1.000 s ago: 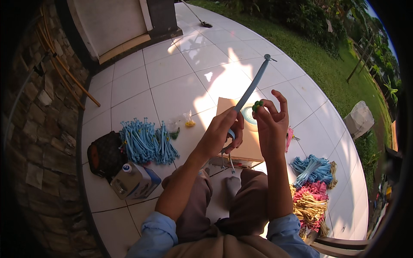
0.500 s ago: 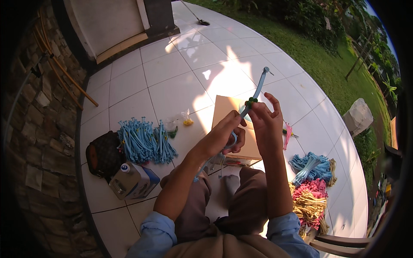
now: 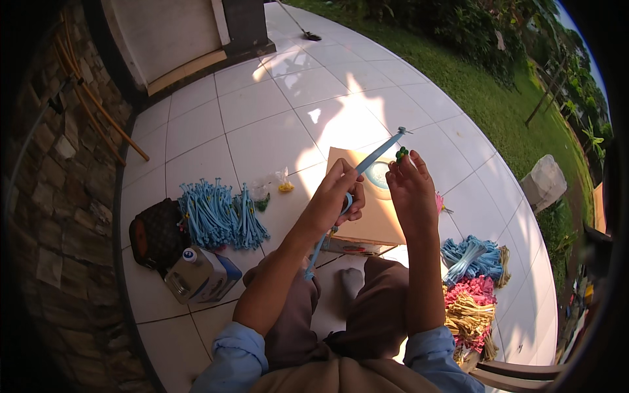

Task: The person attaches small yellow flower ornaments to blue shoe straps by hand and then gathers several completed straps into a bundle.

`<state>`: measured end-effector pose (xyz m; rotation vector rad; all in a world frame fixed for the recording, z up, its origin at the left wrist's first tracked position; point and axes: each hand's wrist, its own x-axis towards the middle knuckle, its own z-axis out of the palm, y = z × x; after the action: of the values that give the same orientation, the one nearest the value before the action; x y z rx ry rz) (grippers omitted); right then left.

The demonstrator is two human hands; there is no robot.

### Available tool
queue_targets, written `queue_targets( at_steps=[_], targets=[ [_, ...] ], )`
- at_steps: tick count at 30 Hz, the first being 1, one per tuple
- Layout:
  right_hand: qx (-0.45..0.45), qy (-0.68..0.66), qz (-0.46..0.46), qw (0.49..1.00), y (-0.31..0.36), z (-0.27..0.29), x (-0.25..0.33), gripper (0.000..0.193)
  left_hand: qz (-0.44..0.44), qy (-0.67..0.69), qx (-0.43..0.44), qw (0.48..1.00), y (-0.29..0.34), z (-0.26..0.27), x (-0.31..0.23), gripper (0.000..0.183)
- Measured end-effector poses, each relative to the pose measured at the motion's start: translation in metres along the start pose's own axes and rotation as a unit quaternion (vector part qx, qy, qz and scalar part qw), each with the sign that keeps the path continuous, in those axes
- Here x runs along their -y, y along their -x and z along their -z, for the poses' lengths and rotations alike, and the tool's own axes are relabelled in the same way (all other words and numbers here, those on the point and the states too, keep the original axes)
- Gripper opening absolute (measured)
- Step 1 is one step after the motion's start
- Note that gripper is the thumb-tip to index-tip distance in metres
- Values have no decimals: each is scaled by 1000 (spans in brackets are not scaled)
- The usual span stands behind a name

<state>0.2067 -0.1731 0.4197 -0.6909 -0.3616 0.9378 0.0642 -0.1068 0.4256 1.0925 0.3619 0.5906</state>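
Observation:
My left hand (image 3: 337, 196) is closed around a light blue strap (image 3: 379, 154). The strap's upper part slants up and right to a knobbed tip with a thin prong. Lower down, it loops below the fingers and trails toward my left knee. Beside that upper part, my right hand (image 3: 411, 187) pinches a small dark green flower-shaped piece (image 3: 401, 154), held apart from the strap. Under both hands stands a cardboard box (image 3: 367, 223) with a translucent round dish (image 3: 378, 175) on its top.
Left on the tiles are a pile of blue straps (image 3: 213, 213), a dark bag (image 3: 155, 232), a jerrycan (image 3: 203, 275) and small bags of yellow pieces (image 3: 285, 187) and green pieces (image 3: 262, 202). At right lie blue bundles (image 3: 473, 255), pink and tan bundles (image 3: 470, 308) and a pink item (image 3: 439, 204).
The green piece has come off the strap and is now in my right hand's fingers. The strap has tipped further right and lower, still in my left hand.

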Motion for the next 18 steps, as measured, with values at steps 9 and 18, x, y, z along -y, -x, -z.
queue_targets(
  at_steps=[9,18],
  targets=[
    [47,8,-6,999,3,-9,1,50,-165,-297,-123,933,-4,-3,16,10],
    [-5,76,58,995,-3,-2,0,45,-111,-151,-200,962,-6,3,12,13]
  ],
)
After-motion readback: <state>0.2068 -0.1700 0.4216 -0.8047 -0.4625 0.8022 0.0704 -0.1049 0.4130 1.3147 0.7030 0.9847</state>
